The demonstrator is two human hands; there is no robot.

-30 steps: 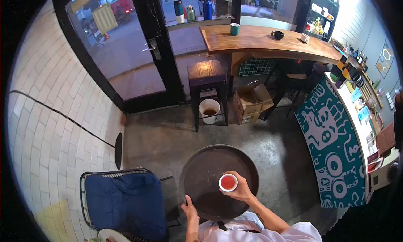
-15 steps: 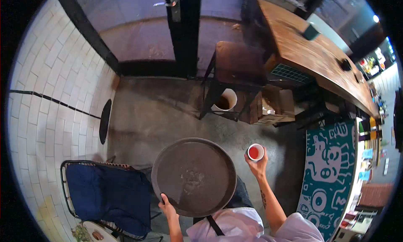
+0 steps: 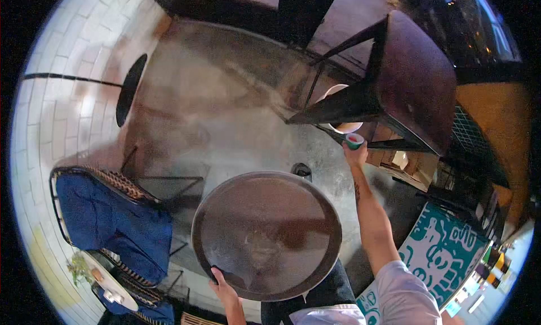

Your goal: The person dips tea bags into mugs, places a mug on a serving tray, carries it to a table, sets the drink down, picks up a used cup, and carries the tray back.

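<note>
My left hand [image 3: 222, 288] grips the near-left rim of a large round brown tray [image 3: 265, 235]. Nothing stands on the tray, though pale smudges mark its surface. My right hand [image 3: 355, 155], arm stretched forward, is closed around a small cup [image 3: 354, 140] with red contents. Just beyond the cup is a white bucket [image 3: 337, 90] on the floor, partly hidden by a leg of the dark stool [image 3: 417, 82]. Something brownish shows inside the bucket. Whether cup and bucket touch, I cannot tell.
An open cardboard box [image 3: 414, 170] sits on the floor right of the bucket. A chair with a blue cushion [image 3: 107, 212] and a small white table [image 3: 115, 280] are at left, by the white tiled wall [image 3: 62, 111]. A teal patterned panel [image 3: 439, 243] stands at right.
I have come closer to the stool and bucket, my view tipping downward. My right hand has reached forward with the cup to the bucket. The tray stays in my left hand.
</note>
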